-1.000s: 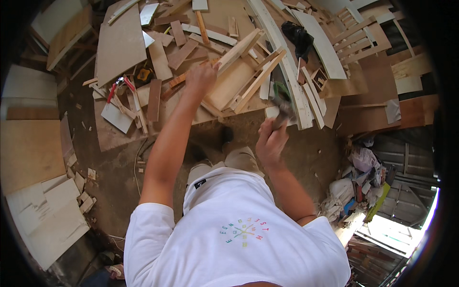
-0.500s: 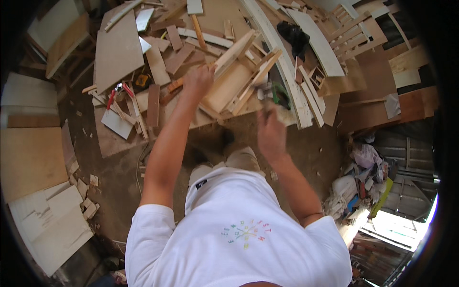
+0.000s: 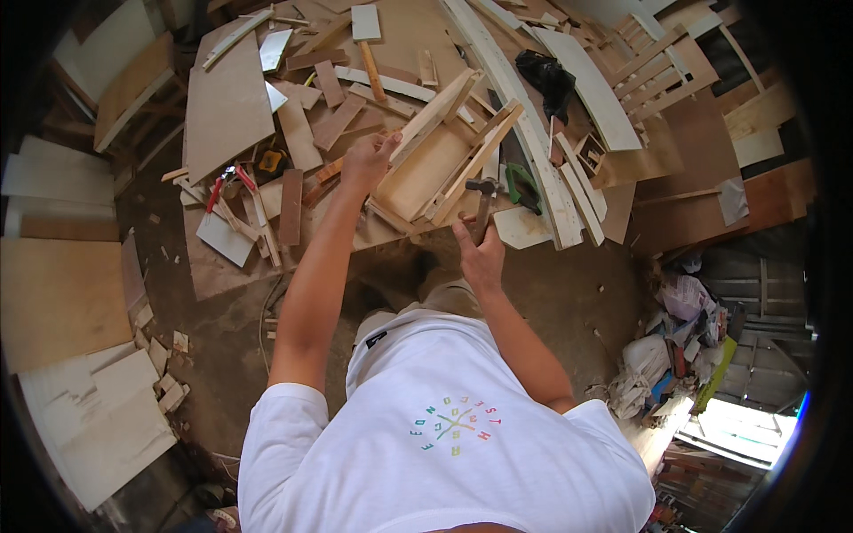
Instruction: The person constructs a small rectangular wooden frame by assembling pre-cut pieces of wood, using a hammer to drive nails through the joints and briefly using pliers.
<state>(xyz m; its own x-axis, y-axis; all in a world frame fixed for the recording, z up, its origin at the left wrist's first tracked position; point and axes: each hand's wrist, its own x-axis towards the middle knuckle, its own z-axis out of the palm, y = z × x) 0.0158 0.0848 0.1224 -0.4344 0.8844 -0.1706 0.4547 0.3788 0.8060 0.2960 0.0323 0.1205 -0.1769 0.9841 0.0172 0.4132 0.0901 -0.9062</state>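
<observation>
- Workshop floor, dirt, covered w/ wood offcuts; low worktop [image 3: 222, 275] runs across upper frame, boards stacked far left.
- Far left: big plywood sheets [image 3: 53, 302] flat on ground, well apart from the work.
- Left of worktop: red-handled pliers [image 3: 216, 188] among thin slats, not touched.
- Left hand [image 3: 366, 160]: arm stretched out, fingers closed round corner of wooden frame [image 3: 440, 164], thumb side up, pinning it to worktop.
- Frame = shallow open box of slats, tilted diag., lies just right of left hand and just above/left of right hand; touching left hand only.
- Right hand [image 3: 480, 258]: clenched on hammer [image 3: 482, 200] handle, low grip; head points up-away, sits at frame's near-right rail. Can't tell if head touches the wood or hangs just over it.
- Step (my read): nailing/tapping a joint on near-right rail, hammer at or near strike point. No nail visible, too small to tell.
- Next move calls for: left hand keeping frame steady, hammer face square on rail, short controlled swing; fingers are at the far corner, so clear of the hit zone.
- Right of hammer: green-handled tool [image 3: 524, 186] flat on worktop, near hammer head, idle.
- Further right: long pale planks [image 3: 551, 178], black cloth [image 3: 546, 75] on top, slatted panel beyond.
- Far right floor: heap of bags/rags [image 3: 675, 346].
</observation>
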